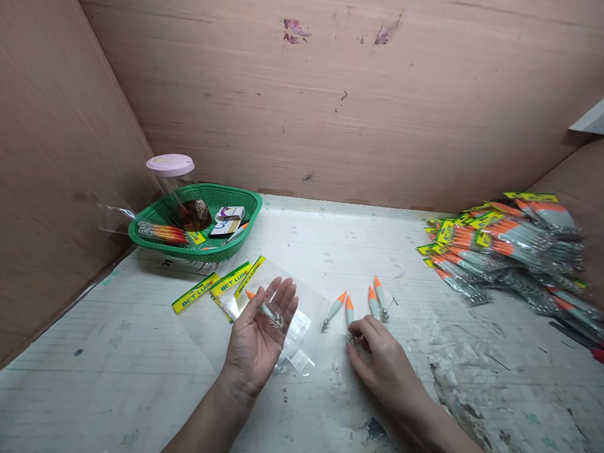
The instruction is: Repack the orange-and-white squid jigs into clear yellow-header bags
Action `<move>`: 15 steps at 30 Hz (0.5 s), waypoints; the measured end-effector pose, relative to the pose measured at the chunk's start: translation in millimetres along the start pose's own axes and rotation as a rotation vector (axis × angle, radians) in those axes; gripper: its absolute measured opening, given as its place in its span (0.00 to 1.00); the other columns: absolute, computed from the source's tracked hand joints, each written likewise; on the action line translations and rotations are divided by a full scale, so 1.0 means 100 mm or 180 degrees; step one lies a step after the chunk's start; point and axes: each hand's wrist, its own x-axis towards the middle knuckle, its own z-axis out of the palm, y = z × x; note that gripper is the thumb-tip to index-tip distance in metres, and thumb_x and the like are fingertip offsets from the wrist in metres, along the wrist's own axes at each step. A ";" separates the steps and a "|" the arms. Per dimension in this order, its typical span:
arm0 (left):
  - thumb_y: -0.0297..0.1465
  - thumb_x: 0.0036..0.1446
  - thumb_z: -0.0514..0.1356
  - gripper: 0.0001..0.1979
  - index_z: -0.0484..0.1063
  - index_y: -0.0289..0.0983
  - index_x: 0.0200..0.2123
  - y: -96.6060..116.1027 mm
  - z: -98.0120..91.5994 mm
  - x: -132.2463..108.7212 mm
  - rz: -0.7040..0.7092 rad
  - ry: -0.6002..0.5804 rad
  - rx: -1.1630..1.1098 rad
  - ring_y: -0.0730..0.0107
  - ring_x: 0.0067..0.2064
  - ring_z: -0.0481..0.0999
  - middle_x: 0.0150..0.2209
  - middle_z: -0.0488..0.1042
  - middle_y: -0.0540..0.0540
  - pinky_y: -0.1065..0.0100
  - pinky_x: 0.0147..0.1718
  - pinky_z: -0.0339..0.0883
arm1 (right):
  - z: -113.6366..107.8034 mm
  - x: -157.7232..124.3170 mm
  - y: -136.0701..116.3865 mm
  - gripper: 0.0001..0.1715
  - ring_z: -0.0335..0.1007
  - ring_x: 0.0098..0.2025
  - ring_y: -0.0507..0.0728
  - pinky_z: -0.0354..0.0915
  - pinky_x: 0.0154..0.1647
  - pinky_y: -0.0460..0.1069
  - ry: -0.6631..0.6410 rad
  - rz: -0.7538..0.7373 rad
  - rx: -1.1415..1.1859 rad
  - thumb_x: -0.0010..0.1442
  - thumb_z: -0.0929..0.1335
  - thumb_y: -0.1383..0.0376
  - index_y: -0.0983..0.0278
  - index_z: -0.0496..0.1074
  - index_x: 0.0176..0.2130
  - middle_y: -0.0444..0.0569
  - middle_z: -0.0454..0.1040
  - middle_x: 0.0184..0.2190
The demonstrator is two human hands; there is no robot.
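Left hand (pixel 259 340) is lying palm up, fingers spread out and loose, carrying one orange-and-pale lure (pixel 264 310) across the palm by the thumb, hooks toward the fingers. Not clenching it. Right hand (pixel 380 356) is reaching down to the table (pixel 114 398), fingers curling over the hook end of a second lure (pixel 350 311); can't tell from here whether it's pinching or only touching, fingertips are hiding that bit. Three more loose lures (pixel 334 310) are lying near it: one to the left, two close together on the right, orange noses pointing away from the person. Clear bags with yellow BCT LURE headers (pixel 195 293) are overlapping beyond and beneath the left hand. Green basket (pixel 208 254) is sitting farther back left, holding a pink-lidded cup (pixel 171 166), a small white box (pixel 228 219) and red-orange packed lures (pixel 163 232). Big heap of bagged lures (pixel 511 245) is piling up on the far right.
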 end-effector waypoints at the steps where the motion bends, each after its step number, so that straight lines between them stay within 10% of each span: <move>1: 0.25 0.65 0.48 0.14 0.72 0.24 0.43 -0.01 0.00 0.00 0.0001 0.0020 0.0012 0.63 0.37 0.81 0.36 0.80 0.35 0.66 0.34 0.78 | -0.08 -0.07 0.01 0.06 0.66 0.28 0.54 0.64 0.29 0.48 -0.0004 0.0280 0.0427 0.57 0.64 0.64 0.63 0.69 0.34 0.47 0.69 0.28; 8: 0.24 0.64 0.50 0.12 0.72 0.26 0.43 -0.09 -0.01 -0.01 -0.0056 0.0093 0.0176 0.62 0.39 0.81 0.38 0.80 0.35 0.66 0.35 0.78 | -0.43 -0.49 0.02 0.22 0.67 0.30 0.52 0.67 0.34 0.48 0.0202 0.2327 0.4423 0.47 0.75 0.55 0.62 0.76 0.40 0.52 0.75 0.34; 11: 0.24 0.63 0.52 0.11 0.72 0.27 0.44 -0.13 -0.02 -0.01 -0.0074 0.0142 0.0295 0.61 0.41 0.80 0.40 0.79 0.35 0.66 0.36 0.78 | -0.50 -0.54 -0.05 0.19 0.68 0.30 0.53 0.67 0.33 0.48 0.0158 0.2186 0.4652 0.48 0.75 0.54 0.60 0.77 0.39 0.52 0.75 0.32; 15: 0.26 0.62 0.55 0.10 0.72 0.29 0.45 -0.18 -0.03 -0.04 -0.0176 0.0052 0.0597 0.58 0.42 0.80 0.43 0.78 0.35 0.63 0.39 0.77 | -0.67 -0.48 -0.19 0.11 0.70 0.31 0.53 0.69 0.33 0.46 -0.0063 0.0722 0.3226 0.54 0.72 0.61 0.57 0.76 0.41 0.48 0.73 0.33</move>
